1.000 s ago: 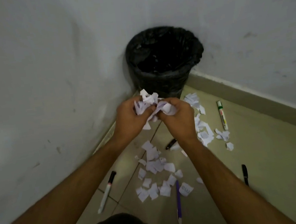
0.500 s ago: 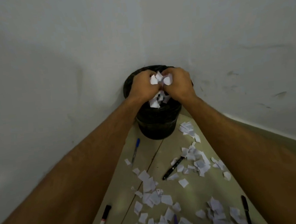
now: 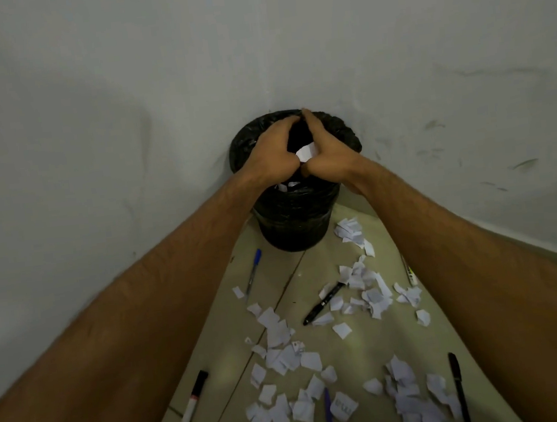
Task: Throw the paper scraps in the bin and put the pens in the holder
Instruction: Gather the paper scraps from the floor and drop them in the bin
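White scraps [image 3: 306, 152] are dropping between both hands, left [image 3: 273, 154] and right [image 3: 327, 152], heels touching, fingers parting over the bin [image 3: 297, 222] so nothing misses.

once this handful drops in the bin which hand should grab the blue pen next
Left, likely. The blue pen lies on the floor left of the bin, under the left hand; the right hand would have to cross over.

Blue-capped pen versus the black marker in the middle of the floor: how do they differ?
The blue-capped pen is thin with a clear barrel; the black marker is thicker and all dark. The pen lies close to the bin on bare tile; the marker sits among paper scraps. Both lie flat, untouched.
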`<state>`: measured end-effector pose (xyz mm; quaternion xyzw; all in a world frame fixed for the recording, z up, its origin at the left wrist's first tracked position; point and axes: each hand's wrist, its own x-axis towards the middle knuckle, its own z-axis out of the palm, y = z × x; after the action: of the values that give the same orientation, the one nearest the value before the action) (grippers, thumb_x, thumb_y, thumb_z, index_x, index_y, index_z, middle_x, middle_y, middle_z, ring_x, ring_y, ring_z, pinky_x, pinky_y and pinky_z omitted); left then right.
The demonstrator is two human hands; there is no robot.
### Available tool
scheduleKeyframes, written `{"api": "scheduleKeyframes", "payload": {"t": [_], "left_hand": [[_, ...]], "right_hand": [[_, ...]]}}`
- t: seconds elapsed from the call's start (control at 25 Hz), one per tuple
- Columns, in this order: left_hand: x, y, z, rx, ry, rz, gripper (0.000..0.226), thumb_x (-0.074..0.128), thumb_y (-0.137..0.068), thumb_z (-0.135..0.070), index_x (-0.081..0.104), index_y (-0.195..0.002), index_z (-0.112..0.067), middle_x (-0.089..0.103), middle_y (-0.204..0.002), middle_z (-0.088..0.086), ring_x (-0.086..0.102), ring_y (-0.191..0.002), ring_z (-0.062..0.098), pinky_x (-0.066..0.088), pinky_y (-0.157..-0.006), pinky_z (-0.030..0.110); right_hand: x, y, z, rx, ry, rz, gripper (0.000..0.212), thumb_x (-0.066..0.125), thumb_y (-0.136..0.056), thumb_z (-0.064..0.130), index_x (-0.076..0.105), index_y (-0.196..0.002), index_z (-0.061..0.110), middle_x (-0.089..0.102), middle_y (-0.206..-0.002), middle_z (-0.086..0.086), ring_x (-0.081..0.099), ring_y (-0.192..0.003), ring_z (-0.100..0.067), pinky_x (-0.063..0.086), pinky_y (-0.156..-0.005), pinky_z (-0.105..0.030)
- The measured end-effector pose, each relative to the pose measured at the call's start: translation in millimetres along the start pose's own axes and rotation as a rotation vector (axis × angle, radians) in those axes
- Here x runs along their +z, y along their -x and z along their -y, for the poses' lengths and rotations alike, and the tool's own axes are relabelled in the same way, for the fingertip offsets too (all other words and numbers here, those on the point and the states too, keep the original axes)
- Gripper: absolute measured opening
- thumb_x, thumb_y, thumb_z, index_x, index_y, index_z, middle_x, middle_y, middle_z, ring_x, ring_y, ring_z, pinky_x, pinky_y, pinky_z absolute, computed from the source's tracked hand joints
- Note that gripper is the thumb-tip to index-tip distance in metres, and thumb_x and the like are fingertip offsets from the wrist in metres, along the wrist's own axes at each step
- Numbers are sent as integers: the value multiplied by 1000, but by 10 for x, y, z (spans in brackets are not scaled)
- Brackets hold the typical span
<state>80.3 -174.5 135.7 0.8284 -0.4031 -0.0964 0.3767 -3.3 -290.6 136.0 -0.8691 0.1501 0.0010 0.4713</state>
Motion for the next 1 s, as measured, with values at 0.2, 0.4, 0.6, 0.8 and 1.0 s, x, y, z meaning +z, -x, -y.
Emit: {"api": "scheduleKeyframes", "payload": {"t": [0.2,0.4,0.6,0.8,1.0], "left_hand": [[-68,128,115,-98,-60,-103,61,53,-76,9,52,-135,-8,54,-137,13,50,-127,23,39,-108,28],[-49,337,333,-181,-117,-199,49,49,-68,9,64,-110,-10,64,-99,6,60,-90,18,54,-81,35],[-81,408,381,-68,-179,-166,53,56,-71,2,60,-123,-8,67,-119,10,61,-110,24,48,-100,39],[-136,364,352,-138,-105,-301,57,56,-63,1,59,-119,-10,64,-106,8,60,-97,20,52,-83,34],[-175,477,402,-98,-37,-384,53,56,-73,1,57,-125,-6,60,-125,13,54,-117,22,42,-100,26]], "right_hand": [[138,80,-30,-166,195,-440,60,52,-71,-1,59,-128,16,57,-134,-10,54,-122,-24,44,-106,-41],[338,55,50,-101,451,90,32,44,-81,16,73,-92,21,72,-95,-2,67,-94,-24,55,-88,-43],[403,-9,74,-71,775,-62,45,36,-89,33,64,-119,15,65,-109,-11,57,-114,-32,20,-115,-54],[506,-60,146,-107,446,186,29,41,-97,23,63,-112,11,66,-110,-13,60,-105,-31,44,-90,-37],[421,-52,123,-86,471,-232,50,43,-89,15,49,-138,13,64,-125,-13,59,-116,-31,35,-112,-49]]}}
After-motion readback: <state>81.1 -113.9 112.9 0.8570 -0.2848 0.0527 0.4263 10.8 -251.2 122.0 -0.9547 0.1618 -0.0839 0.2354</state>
